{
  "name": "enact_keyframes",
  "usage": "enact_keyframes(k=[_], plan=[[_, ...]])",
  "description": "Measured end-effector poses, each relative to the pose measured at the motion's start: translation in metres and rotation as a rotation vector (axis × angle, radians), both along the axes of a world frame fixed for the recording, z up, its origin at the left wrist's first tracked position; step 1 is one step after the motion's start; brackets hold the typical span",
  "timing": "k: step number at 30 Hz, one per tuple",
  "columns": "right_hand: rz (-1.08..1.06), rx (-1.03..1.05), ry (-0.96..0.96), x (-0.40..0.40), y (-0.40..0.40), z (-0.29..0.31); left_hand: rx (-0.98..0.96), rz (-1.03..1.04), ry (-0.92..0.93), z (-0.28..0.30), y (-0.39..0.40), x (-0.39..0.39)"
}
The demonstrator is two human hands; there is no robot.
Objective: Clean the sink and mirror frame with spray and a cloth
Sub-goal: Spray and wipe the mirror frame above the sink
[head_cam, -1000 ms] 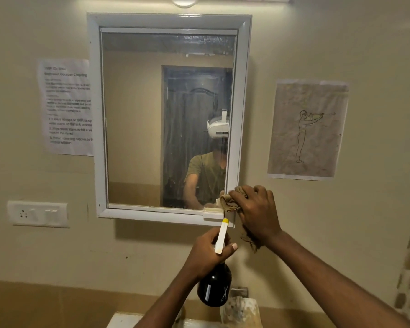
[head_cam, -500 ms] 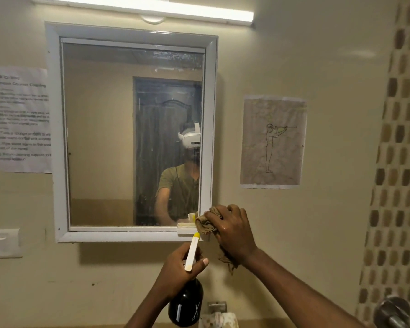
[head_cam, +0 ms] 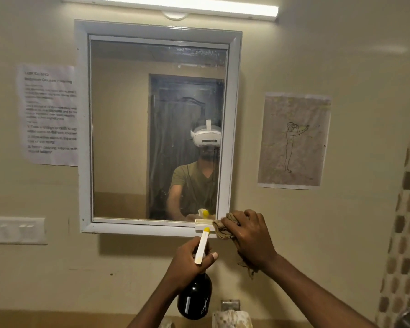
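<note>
right hand (head_cam: 249, 235) presses a bunched cloth (head_cam: 220, 229) against the lower right corner of the white mirror frame (head_cam: 233, 129), fingers curled closed over it. left hand (head_cam: 187, 263) wraps the neck of a dark spray bottle (head_cam: 194, 299), nozzle aimed at the frame. the cloth looks soft and limp, best held wadded in the palm; the bottle looks smooth, rigid and probably slippery when wet, so best gripped at the neck.

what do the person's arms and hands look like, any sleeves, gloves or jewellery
Both forearms are bare up to the frame edge, with no sleeves in direct view. The left hand and right hand wear no gloves, rings or watch. The mirror reflection shows a short-sleeved olive T-shirt.
</note>
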State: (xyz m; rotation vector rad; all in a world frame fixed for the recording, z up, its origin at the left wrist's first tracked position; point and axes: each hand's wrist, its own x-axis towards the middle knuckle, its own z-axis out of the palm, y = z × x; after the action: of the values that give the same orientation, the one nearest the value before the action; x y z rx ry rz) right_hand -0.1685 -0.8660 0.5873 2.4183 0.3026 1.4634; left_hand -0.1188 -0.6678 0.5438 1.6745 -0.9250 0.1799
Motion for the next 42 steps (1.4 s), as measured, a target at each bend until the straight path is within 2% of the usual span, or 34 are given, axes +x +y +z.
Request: enact_keyframes(k=[5,13,18,23,27,31,35,38,42], plan=[[0.025,-0.310,0.080,0.005,-0.012,0.015,-0.005,-0.011,0.008,-0.003,0.017,0.003],[0.110,-0.608,0.053,0.012,0.012,0.020,0.019,-0.065,0.031,-0.003,0.031,0.011],[0.081,-0.624,0.016,0.023,0.044,0.017,-0.014,-0.051,0.056,-0.001,0.037,0.015],[0.085,-0.709,-0.011,0.007,0.018,0.025,0.035,-0.021,0.046,-0.012,0.056,0.020],[0.137,-0.667,-0.065,0.022,0.040,0.021,-0.051,0.003,0.081,-0.011,0.068,0.022],[0.094,-0.535,0.053,0.042,0.079,0.016,-0.079,0.058,0.088,0.000,0.072,0.030],[0.039,-0.569,0.162,0.032,0.070,0.019,-0.098,0.049,0.112,0.005,0.072,0.036],[0.000,-0.603,0.174,0.031,0.068,0.019,-0.115,0.035,0.159,0.002,0.078,0.034],[0.007,-0.598,0.170,0.048,0.097,0.021,-0.039,0.037,0.131,-0.005,0.103,0.036]])
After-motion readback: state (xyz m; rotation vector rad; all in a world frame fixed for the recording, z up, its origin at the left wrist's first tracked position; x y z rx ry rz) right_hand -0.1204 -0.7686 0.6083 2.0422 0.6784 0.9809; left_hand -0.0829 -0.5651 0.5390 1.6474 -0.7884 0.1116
